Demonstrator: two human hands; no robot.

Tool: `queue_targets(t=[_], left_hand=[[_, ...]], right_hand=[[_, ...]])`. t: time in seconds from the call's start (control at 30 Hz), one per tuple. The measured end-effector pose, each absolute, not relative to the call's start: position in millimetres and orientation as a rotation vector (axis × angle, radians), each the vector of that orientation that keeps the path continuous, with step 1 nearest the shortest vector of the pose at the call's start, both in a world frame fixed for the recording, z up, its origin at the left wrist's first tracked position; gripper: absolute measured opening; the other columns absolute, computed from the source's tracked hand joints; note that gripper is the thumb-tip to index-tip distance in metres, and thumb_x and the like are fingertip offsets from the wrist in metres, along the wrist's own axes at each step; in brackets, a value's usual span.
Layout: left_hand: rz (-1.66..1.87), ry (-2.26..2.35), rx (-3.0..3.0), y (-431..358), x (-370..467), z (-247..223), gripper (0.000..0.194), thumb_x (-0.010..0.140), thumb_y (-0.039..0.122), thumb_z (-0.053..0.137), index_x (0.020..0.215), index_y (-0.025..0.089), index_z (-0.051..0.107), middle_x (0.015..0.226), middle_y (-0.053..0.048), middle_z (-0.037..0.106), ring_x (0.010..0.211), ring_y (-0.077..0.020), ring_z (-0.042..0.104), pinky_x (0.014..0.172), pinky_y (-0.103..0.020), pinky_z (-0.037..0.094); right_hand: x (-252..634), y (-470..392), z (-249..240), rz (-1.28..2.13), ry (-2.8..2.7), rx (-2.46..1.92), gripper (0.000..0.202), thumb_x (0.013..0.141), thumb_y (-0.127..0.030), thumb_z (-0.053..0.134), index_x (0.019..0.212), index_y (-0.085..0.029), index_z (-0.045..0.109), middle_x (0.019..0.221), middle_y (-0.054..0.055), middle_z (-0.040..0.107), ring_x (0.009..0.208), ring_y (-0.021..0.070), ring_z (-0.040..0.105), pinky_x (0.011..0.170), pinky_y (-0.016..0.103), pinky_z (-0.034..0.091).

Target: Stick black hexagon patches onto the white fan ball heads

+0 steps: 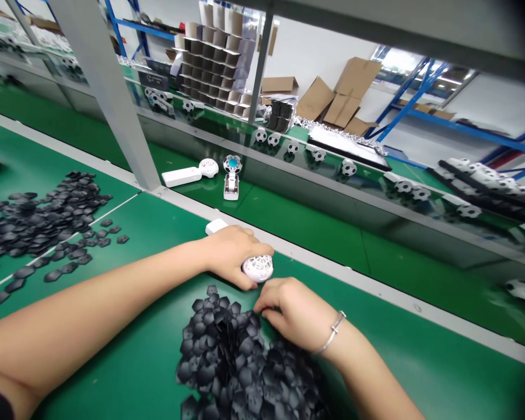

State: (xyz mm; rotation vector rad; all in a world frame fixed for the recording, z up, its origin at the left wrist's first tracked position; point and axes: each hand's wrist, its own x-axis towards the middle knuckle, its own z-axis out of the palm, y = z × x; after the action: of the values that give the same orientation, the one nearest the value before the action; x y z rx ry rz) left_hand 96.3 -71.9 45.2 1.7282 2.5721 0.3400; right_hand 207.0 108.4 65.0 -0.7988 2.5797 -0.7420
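Smooth green worktop [131, 332] carries a heap of black pentagonal pieces [245, 364] nearest me, thin, dull and too many to count. At its far edge, my right hand [291, 306] bends its fingers narrow; whether they pinch a piece, I cannot tell. Just beside it, my left hand [231, 251] grips one white device [258, 269] near the metal rail [378, 290], its long axis diagonal, latticed round head pointing right and toward me. Past the rail, two similar devices [231, 185] lie on a glossy green strip [297, 224]; farther back sit open cardboard cartons [356, 79].
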Motion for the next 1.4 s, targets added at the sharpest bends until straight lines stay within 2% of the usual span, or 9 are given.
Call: queue_targets(t=[0.2, 0.43, 0.57, 0.7, 0.87, 1.03, 1.17, 1.27, 1.4], left_hand=[[0.326, 2.577, 1.72, -71.2, 97.2, 46.0, 0.055, 0.062, 0.049, 0.067, 0.111, 0.029, 0.055, 0.083, -0.002, 0.065, 0.082, -0.0264, 0.059, 0.074, -0.036, 0.043], [0.314, 2.573, 1.7, -71.1, 96.2, 45.8, 0.058, 0.06, 0.051, 0.068, 0.113, 0.029, 0.055, 0.086, -0.002, 0.065, 0.085, -0.0266, 0.059, 0.075, -0.036, 0.043], [0.329, 2.554, 1.727, -72.1, 95.0, 44.8, 0.061, 0.062, 0.055, 0.068, 0.115, 0.029, 0.053, 0.087, -0.002, 0.066, 0.085, -0.0267, 0.059, 0.076, -0.036, 0.042], [0.316, 2.577, 1.711, -71.8, 95.4, 43.5, 0.062, 0.061, 0.055, 0.068, 0.114, 0.029, 0.054, 0.087, -0.003, 0.066, 0.084, -0.0271, 0.06, 0.075, -0.036, 0.042], [0.314, 2.59, 1.687, -70.9, 96.8, 43.0, 0.058, 0.061, 0.057, 0.067, 0.111, 0.029, 0.055, 0.083, -0.002, 0.065, 0.083, -0.0272, 0.06, 0.073, -0.036, 0.042], [0.35, 2.588, 1.704, -71.0, 97.6, 44.6, 0.054, 0.064, 0.055, 0.066, 0.111, 0.029, 0.054, 0.083, -0.001, 0.065, 0.083, -0.0261, 0.06, 0.075, -0.036, 0.042], [0.353, 2.567, 1.723, -71.3, 97.3, 46.4, 0.05, 0.064, 0.054, 0.067, 0.105, 0.027, 0.056, 0.083, -0.001, 0.065, 0.082, -0.0251, 0.06, 0.077, -0.036, 0.043], [0.35, 2.56, 1.716, -71.8, 96.8, 47.2, 0.052, 0.063, 0.054, 0.067, 0.107, 0.027, 0.056, 0.082, -0.001, 0.064, 0.081, -0.0252, 0.059, 0.076, -0.036, 0.043], [0.37, 2.552, 1.721, -72.0, 97.2, 46.6, 0.049, 0.065, 0.054, 0.066, 0.105, 0.028, 0.056, 0.083, -0.001, 0.064, 0.083, -0.0253, 0.059, 0.079, -0.037, 0.042]], right_hand=[[212.2, 92.5, 60.3, -0.601, 2.614, -0.727, 0.017, 0.08, -0.012, 0.064, 0.091, -0.021, 0.074, 0.093, 0.005, 0.068, 0.088, 0.0182, 0.062, 0.078, 0.025, 0.044], [208.6, 93.6, 60.2, -0.683, 2.548, -0.385, 0.016, 0.07, -0.007, 0.07, 0.081, -0.018, 0.067, 0.069, -0.002, 0.065, 0.062, 0.012, 0.055, 0.056, 0.02, 0.035], [213.3, 95.1, 61.2, -0.564, 2.551, -0.337, 0.014, 0.067, -0.006, 0.069, 0.065, -0.018, 0.064, 0.059, -0.004, 0.059, 0.055, 0.0105, 0.048, 0.052, 0.021, 0.029], [213.0, 100.3, 67.7, -0.599, 2.623, -0.418, 0.016, 0.068, -0.005, 0.071, 0.061, -0.017, 0.062, 0.065, -0.002, 0.061, 0.062, 0.0114, 0.05, 0.055, 0.022, 0.031], [202.9, 111.9, 78.2, -0.981, 2.797, -0.422, 0.009, 0.079, -0.01, 0.068, 0.079, -0.019, 0.07, 0.075, 0.0, 0.066, 0.072, 0.0144, 0.058, 0.066, 0.024, 0.04], [197.5, 114.5, 72.8, -1.247, 2.762, -0.563, 0.021, 0.083, -0.003, 0.057, 0.084, -0.019, 0.072, 0.091, 0.004, 0.064, 0.085, 0.0157, 0.06, 0.078, 0.026, 0.046], [197.1, 112.8, 66.6, -1.295, 2.793, -0.575, 0.024, 0.081, -0.001, 0.055, 0.096, -0.017, 0.064, 0.089, 0.003, 0.063, 0.081, 0.0152, 0.059, 0.073, 0.027, 0.047], [195.2, 114.2, 64.1, -1.26, 2.853, -0.547, 0.015, 0.081, -0.004, 0.059, 0.089, -0.017, 0.061, 0.08, 0.001, 0.063, 0.072, 0.0146, 0.058, 0.067, 0.026, 0.046], [190.4, 117.3, 59.1, -1.229, 2.868, -0.8, 0.017, 0.085, -0.004, 0.058, 0.089, -0.017, 0.068, 0.089, 0.005, 0.065, 0.084, 0.0164, 0.06, 0.077, 0.028, 0.047]])
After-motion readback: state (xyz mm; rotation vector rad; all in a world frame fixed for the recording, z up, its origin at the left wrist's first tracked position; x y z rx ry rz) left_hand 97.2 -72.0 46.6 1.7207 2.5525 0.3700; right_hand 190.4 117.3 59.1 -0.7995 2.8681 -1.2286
